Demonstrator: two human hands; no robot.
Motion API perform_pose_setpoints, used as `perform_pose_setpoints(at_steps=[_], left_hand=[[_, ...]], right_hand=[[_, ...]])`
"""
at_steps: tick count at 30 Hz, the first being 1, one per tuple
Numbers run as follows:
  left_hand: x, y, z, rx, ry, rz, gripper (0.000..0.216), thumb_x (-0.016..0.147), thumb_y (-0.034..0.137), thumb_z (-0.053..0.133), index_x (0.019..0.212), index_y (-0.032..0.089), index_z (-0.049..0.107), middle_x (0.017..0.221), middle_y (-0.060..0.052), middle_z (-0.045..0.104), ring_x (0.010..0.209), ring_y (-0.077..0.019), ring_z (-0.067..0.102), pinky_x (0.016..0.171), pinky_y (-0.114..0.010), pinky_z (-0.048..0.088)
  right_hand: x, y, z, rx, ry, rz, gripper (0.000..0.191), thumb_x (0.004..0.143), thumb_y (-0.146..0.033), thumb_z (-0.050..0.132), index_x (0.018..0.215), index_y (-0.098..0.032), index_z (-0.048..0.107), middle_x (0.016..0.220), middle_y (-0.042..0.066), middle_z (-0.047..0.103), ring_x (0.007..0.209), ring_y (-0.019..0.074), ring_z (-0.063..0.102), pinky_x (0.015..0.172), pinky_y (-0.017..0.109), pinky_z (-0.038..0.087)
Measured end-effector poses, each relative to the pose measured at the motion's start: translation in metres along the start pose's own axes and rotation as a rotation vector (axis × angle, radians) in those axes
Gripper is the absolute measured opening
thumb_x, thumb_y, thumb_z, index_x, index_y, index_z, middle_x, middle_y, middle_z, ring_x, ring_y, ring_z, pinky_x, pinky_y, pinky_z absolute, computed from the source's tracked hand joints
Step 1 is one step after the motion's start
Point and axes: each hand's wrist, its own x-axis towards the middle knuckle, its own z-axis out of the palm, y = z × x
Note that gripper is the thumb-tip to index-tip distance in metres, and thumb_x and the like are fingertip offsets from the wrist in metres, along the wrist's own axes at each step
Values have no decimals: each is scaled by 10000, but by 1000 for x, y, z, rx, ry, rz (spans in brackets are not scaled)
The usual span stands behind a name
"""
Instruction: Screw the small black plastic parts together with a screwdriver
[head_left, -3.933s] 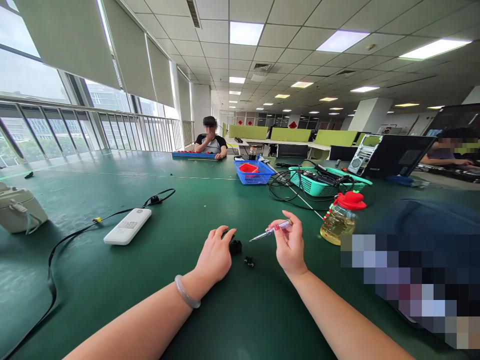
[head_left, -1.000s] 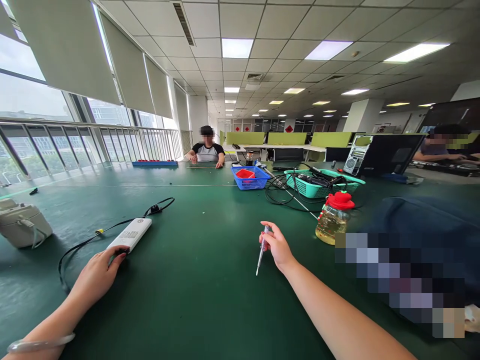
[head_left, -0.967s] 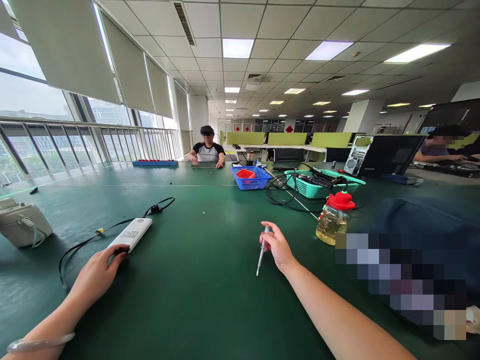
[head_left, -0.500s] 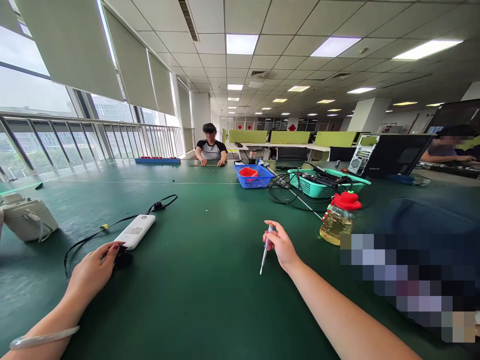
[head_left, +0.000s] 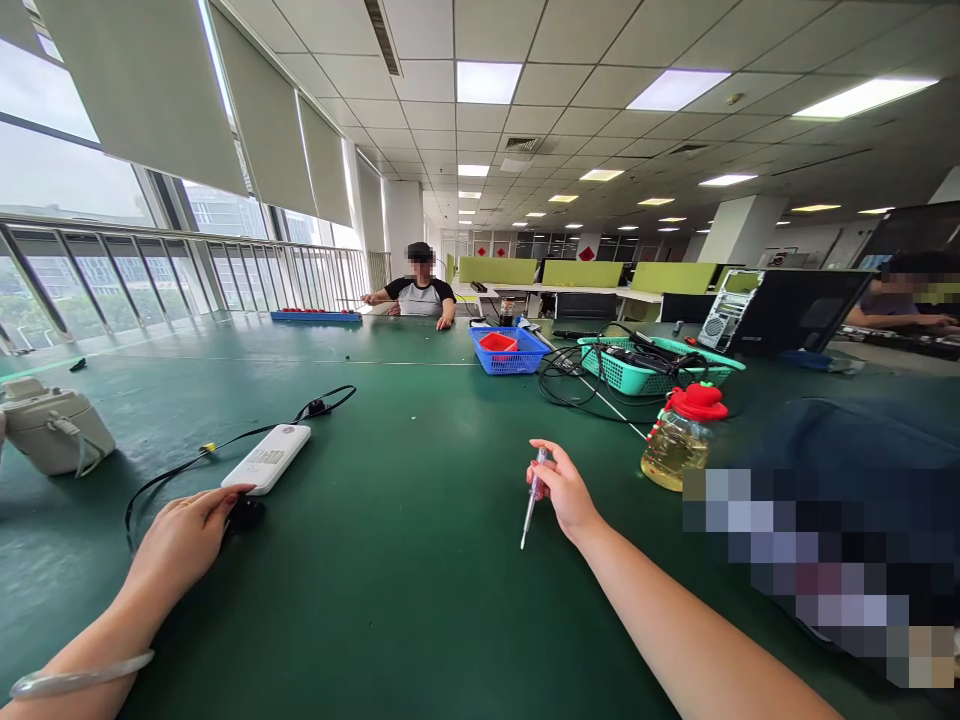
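Observation:
My left hand (head_left: 180,540) lies low on the green table (head_left: 390,560), its fingertips closed on a small black part (head_left: 244,513). That part sits just in front of a white power strip (head_left: 270,458), whose black cord (head_left: 165,478) loops off to the left. My right hand (head_left: 568,491) is raised at the table's middle. It pinches a slim screwdriver with a clear handle (head_left: 532,500), tip pointing down at the tabletop. A pale bangle (head_left: 75,672) is on my left wrist.
A beige bag (head_left: 54,430) stands far left. A glass jar with a red lid (head_left: 681,440) and a dark blue bundle (head_left: 847,435) sit to the right. Behind are a blue basket (head_left: 510,352), a teal basket with cables (head_left: 645,366) and a computer case (head_left: 780,310). One person (head_left: 420,292) sits across the table.
My left hand has carried the black part from the table's middle over to the power strip. The screwdriver has swung from level to tip-down. The person across has stretched an arm out sideways.

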Motion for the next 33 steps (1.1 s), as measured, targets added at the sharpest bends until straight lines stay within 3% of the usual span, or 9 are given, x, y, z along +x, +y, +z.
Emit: perform_pose_setpoints(at_steps=[9,23,33], left_hand=[[-4,1,7,149,25,46,447,943,334,348,1247,228,658,1255,-80,668,1197,-306,535,969,-422,444],[-12,16,-5,270,-7,8,460,978,317,301,1292,230,625,1271,-77,658,1208,-308,524,955,-424,438],[-16,21,-10,353,52,67,418,965,385,372,1270,281,638,1155,-107,700,1165,-290,551,881,-395,459]], right_hand=[[0,0,-1,-1,-11,1,452,674,-329,615,1101,-212,520,594,-54,571,499,126,451,515,272,370],[0,0,0,-4,-14,-8,442,679,-333,621,1098,-219,537,600,-55,556,499,126,459,503,267,366],[0,0,0,-3,-9,-8,455,666,-335,627,1095,-218,532,596,-55,559,504,127,457,502,261,364]])
